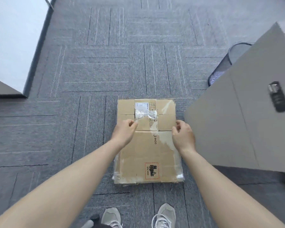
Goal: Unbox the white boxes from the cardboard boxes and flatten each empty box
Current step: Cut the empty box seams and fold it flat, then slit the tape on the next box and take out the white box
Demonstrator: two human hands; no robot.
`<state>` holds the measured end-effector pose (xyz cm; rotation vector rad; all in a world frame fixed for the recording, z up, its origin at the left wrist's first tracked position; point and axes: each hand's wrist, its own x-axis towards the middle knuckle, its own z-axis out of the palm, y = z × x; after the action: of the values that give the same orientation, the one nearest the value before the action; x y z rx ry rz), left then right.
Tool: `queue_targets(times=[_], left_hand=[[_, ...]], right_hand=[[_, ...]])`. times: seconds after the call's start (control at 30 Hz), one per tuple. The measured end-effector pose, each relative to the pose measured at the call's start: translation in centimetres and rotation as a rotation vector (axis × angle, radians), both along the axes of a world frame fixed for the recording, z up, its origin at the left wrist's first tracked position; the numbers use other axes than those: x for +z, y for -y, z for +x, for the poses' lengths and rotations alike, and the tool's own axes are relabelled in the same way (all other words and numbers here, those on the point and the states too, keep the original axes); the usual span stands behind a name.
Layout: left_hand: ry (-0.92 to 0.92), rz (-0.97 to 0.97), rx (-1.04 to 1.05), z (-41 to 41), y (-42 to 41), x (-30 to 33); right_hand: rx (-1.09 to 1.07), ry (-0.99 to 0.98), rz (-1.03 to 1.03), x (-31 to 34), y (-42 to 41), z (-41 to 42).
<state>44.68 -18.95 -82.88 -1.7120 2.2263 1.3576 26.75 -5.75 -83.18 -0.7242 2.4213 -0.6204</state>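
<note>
Cardboard box (148, 142) lies flat on the carpet (89, 71) under both hands, left hand (124, 132) and right hand (183, 134) loosely curled at its side edges, their grip unclear.

At the centre of the frame lies a flattened cardboard box (148, 142) of matt brown paperboard, with glossy, crinkled clear tape (145, 115) across its flaps. The floor (89, 71) is rough grey carpet tile. At the right edge stand a black wire-mesh bin (224, 66) and a smooth matt grey cabinet (229, 120).
</note>
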Motion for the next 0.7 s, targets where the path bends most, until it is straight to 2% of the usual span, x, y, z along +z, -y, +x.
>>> queue_targets(times=[0.23,0.37,0.53,0.7], left_hand=[[-0.237,0.026,-0.025,-6.7,-2.2,27.2],[-0.39,0.015,-0.088,-11.9,-4.1,40.3],[-0.535,0.019,-0.207,-19.4,-8.0,51.3],[-0.61,0.076,-0.296,-26.6,-13.8,56.1]], right_hand=[[-0.116,-0.002,-0.264,28.4,-2.6,0.5],[-0.249,-0.041,-0.427,42.4,-6.0,-1.2],[-0.456,-0.143,-0.612,53.0,-12.6,-6.1],[-0.704,-0.261,-0.699,57.1,-20.7,-12.3]])
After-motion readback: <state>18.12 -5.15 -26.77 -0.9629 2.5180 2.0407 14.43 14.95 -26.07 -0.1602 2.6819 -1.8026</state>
